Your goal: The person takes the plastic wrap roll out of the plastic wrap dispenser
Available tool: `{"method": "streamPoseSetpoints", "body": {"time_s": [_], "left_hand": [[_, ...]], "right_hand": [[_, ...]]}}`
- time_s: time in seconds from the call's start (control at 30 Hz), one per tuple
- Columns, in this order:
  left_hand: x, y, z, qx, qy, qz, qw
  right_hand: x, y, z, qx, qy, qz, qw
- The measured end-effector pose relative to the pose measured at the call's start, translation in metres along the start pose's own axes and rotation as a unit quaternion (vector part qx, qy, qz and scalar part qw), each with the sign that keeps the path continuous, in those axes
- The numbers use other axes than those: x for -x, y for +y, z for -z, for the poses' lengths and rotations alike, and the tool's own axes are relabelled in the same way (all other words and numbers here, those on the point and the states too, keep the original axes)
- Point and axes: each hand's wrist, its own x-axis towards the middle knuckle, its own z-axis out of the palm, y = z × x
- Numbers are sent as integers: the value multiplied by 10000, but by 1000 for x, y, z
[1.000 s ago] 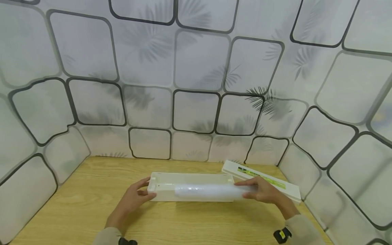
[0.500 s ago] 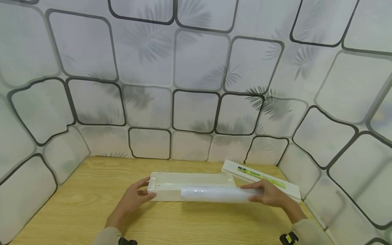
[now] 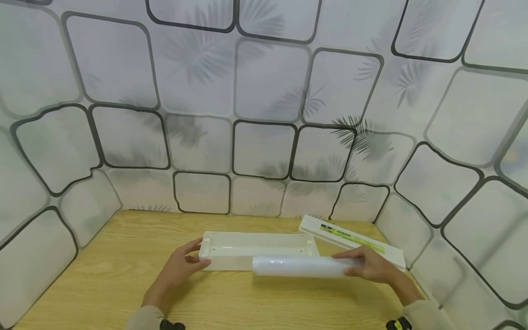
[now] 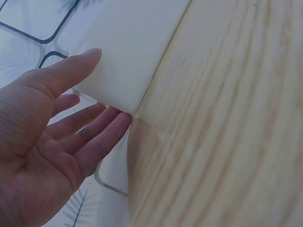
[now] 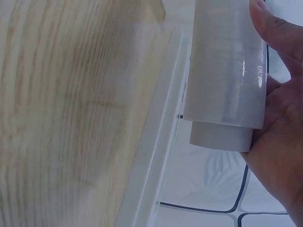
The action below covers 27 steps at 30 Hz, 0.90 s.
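A cling film roll (image 3: 299,266), translucent white, is gripped at its right end by my right hand (image 3: 370,266). It hangs level in front of the long white cling film box (image 3: 228,263) and overlaps its front right part. In the right wrist view, the roll's pale core (image 5: 221,136) sticks out past the film beside the palm. The box is uncovered, its long hollow facing up. My left hand (image 3: 179,266) holds the box's left end, thumb on the front wall and fingers at the end, as the left wrist view also shows.
A long white lid (image 3: 352,241) with a green and yellow label lies slanted on the wooden table (image 3: 136,238) at the back right, close to the box's right end. Patterned cloth walls (image 3: 264,151) enclose the table at the back and sides.
My right hand has drawn the cling film roll rightward and toward me, from over the box's hollow to in front of it. The left hand and the box have stayed in place.
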Motion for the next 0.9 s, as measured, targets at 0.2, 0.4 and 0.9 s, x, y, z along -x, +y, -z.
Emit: {"method": "streamPoseSetpoints", "body": {"time_s": [0.2, 0.4, 0.9], "left_hand": [[0, 0, 0, 45, 8, -9, 10000], [-2, -2, 0, 55, 6, -33, 10000], [-1, -1, -1, 1, 1, -47, 10000]], "right_hand": [[11, 9, 2, 20, 41, 124, 9999], [21, 15, 4, -82, 37, 80, 9999], [35, 26, 11, -174, -60, 19, 9998]]}}
